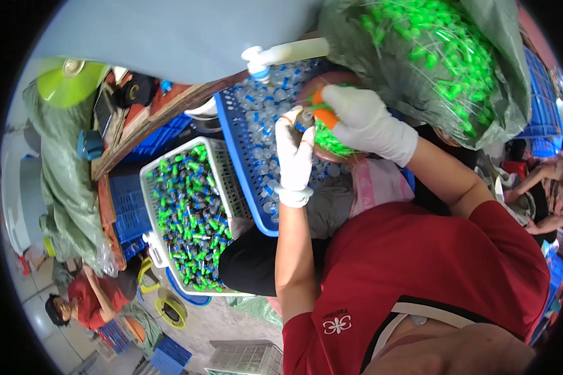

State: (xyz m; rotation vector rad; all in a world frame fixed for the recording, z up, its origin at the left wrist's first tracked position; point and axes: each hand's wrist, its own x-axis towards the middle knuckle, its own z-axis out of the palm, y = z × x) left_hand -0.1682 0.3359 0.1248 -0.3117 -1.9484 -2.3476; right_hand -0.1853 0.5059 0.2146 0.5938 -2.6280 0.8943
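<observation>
A small bottle [305,119] is being pinched steady in the left hand [294,150], apparently for an orange-handled tool [324,116] clenched in the right hand [360,117].

White gloves [372,128] and a pale wristband [295,197] go with a red shirt [419,256] bearing a white emblem [337,324].

Upper centre of frame, I see blue basket [233,150] carrying clear blue-banded pieces [263,125]; brownish bowl [344,79] of green pieces [333,141] sits in or over its right part, can't tell which. Upper left, wooden-edged bench [162,109] bears dark cap [139,90]. Lower centre, grey floor [228,322] carries yellow tub [171,312], pale crate [250,357].
</observation>
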